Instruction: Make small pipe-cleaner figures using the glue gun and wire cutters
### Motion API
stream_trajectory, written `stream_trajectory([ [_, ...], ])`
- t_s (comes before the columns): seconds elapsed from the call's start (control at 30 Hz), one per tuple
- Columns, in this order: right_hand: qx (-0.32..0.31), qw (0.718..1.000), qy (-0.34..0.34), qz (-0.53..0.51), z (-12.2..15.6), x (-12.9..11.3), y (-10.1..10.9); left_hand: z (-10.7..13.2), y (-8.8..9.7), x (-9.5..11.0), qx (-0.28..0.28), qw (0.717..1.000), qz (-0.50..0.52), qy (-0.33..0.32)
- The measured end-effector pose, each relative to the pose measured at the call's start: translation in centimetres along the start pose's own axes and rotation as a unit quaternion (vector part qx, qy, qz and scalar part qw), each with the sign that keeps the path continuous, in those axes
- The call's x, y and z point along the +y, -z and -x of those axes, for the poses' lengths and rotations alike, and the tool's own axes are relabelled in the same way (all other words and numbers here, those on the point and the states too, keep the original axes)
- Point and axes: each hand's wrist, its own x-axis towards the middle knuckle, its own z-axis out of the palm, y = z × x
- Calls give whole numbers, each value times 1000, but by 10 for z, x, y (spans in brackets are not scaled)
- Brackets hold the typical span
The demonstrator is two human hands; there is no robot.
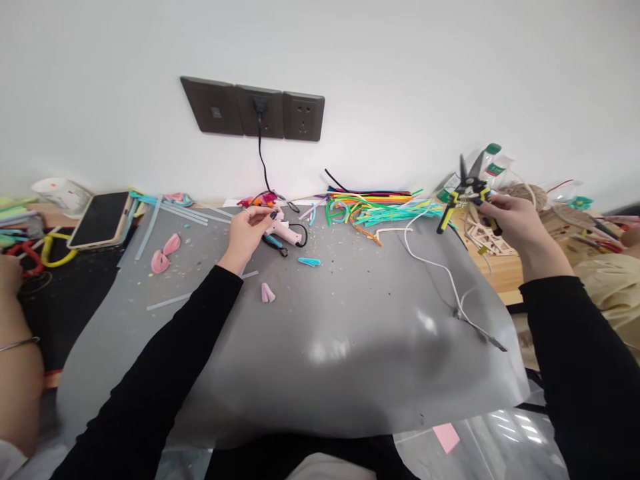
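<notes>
1. Right side. I have the right grip (513,217) closed on a pair of shears (470,190) with yellow-and-black handles. The shears are raised in front of the wall (400,87), blades upward and spread in a V. The grip bears on one handle; the other handle swings free toward the left.

2. Left side. I have the left grip (250,233) positioned at the pale pink glue gun (287,233), fingers bent and the thumb close to the index finger. From this view I cannot tell whether it pinches anything.

3. Work area. A grey mat (350,393) covers most of the surface (505,267). Near the glue gun I read a light blue piece (309,261) and, closer to me, a folded pink piece (267,293). Two more pink pieces (173,243) rest farther left. A translucent stick (170,302) lies beside the left sleeve (175,353).

4. Far edge. A bundle of coloured pipe cleaners (380,207) lies along the wall. A white cable (453,290) curves across the right part of the mat.

5. Periphery. A black plug (261,105) sits in the middle wall plate. A phone (103,217) lies at the left, screen dark. Another person's forearm (20,363) enters at the left border. Thin wooden cut-outs (487,238) lie below the shears.
</notes>
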Motion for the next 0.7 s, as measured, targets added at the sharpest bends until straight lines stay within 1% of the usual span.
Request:
stream_trajectory([
  [0.03, 3, 997, -13, -75, -4, -4, -4, 0, 0, 0, 0, 1000, 0, -2],
  [0.1, 48, 980, -30, -191, -11, -12, -15, 0, 0, 1, -1, 1000, 1, -9],
  [0.17, 106, 961, -30, -253, -17, -22, -28, 0, -1, 2, -2, 1000, 5, -16],
  [0.23, 138, 941, -15, -308, -20, -33, -38, 1, -2, 3, 0, 1000, 16, -20],
  [0.27, 140, 934, -5, -330, -20, -40, -42, 1, -2, 4, 1, 1000, 22, -20],
  [0.33, 112, 929, 13, -353, -16, -58, -47, 1, -4, 5, 0, 999, 33, -20],
  [0.37, 89, 934, 19, -345, -12, -69, -49, 2, -4, 5, -3, 999, 36, -19],
  [0.4, 61, 943, 41, -326, -6, -81, -51, 2, -5, 5, -8, 999, 39, -18],
  [0.43, 9, 950, 79, -302, 1, -94, -54, 2, -5, 6, -14, 999, 42, -18],
  [0.47, -27, 958, 95, -269, 8, -107, -58, 2, -5, 6, -20, 999, 47, -17],
  [0.5, -56, 960, 119, -246, 15, -120, -64, 2, -5, 6, -25, 998, 52, -15],
  [0.53, -72, 962, 128, -228, 22, -132, -72, 2, -5, 7, -29, 998, 58, -13],
  [0.57, -94, 959, 135, -232, 28, -142, -83, 2, -5, 7, -30, 997, 65, -10],
  [0.6, -89, 952, 125, -264, 33, -151, -97, 2, -5, 8, -27, 997, 75, -6],
  [0.63, -122, 935, 109, -316, 38, -157, -113, 1, -4, 8, -21, 996, 88, -1],
  [0.67, -165, 896, 106, -399, 42, -162, -130, 1, -4, 9, -14, 994, 105, 4],
  [0.7, -202, 837, 101, -499, 45, -165, -148, 0, -3, 9, -7, 992, 123, 9],
])
